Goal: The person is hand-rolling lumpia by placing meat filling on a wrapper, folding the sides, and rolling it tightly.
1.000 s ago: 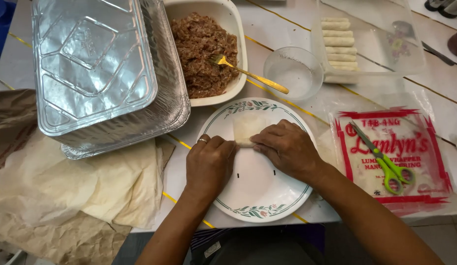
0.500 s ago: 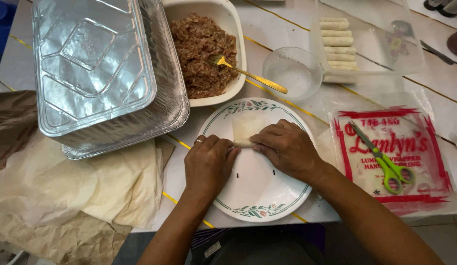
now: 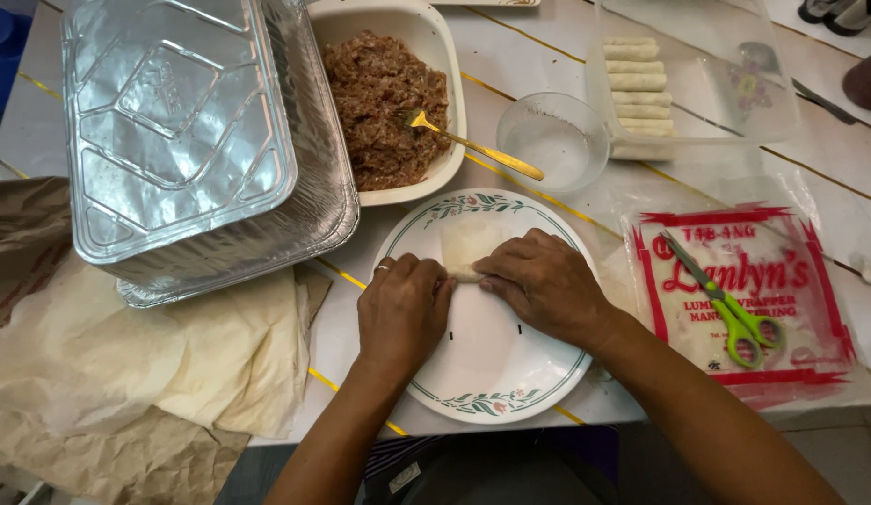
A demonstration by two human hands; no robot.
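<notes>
A white plate with a green leaf rim (image 3: 492, 393) lies on the table in front of me. On it rests a pale thin wrapper (image 3: 468, 245), partly rolled up at its near edge. My left hand (image 3: 403, 309) and my right hand (image 3: 546, 283) press down side by side on that roll, fingertips on it. A white oval dish of brown minced filling (image 3: 384, 93) stands just beyond the plate, with a gold fork (image 3: 473, 145) resting in it.
A stack of foil trays (image 3: 192, 140) sits upside down at the left, over brown paper (image 3: 127, 374). A clear glass bowl (image 3: 552, 140) and a clear container with several finished rolls (image 3: 641, 84) are at the back right. Green-handled scissors (image 3: 735, 309) lie on a red-printed wrapper packet (image 3: 735, 281).
Both hands have pushed the roll slightly farther up the wrapper, away from me. Nothing else on the table has moved.
</notes>
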